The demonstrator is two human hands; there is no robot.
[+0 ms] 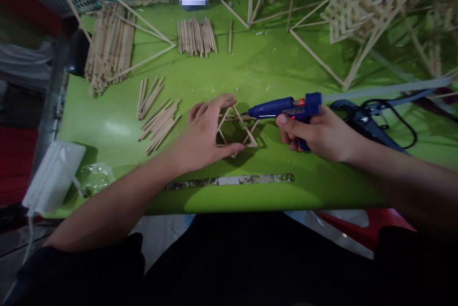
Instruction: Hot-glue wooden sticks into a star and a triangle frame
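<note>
Green worktop (272,191) strewn with stick bundles. Near its front edge, the left hand (205,134) – fingers spread – pins a small stick frame (238,127) flat. The right hand (318,134), wrapped around a blue glue gun (286,107), aims the nozzle at a joint. Best kept steady, fingers off the glue – bare room lies behind; a black cord (393,115) trails right.

The tabletop (272,191) looked smooth, faintly glossy green. The stick frame (236,127) and loose sticks (159,125) were pale matt wood; the glue gun (286,108) shiny blue plastic.
</note>
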